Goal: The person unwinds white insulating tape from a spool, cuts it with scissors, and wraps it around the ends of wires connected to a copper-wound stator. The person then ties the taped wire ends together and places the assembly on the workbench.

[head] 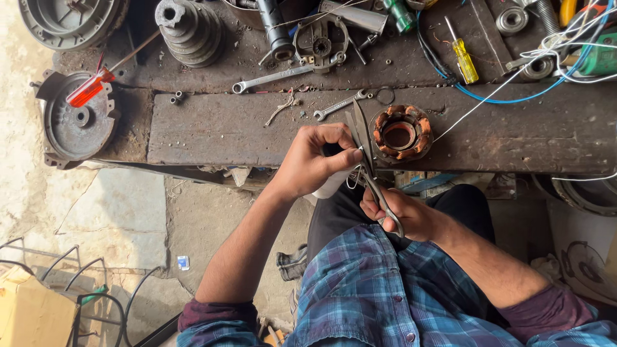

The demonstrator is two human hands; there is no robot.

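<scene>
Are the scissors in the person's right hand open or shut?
Open. The scissors show two blades parted in a narrow V above the left hand, while the right hand holds the handles.

Packaging in view: one brown cardboard box [29, 311], lower-left corner on the floor beside my left arm, partly behind black wire loops. One small white-and-blue packet or label [183, 262] lies flat on the stone floor. No signs or screens seen.
</scene>
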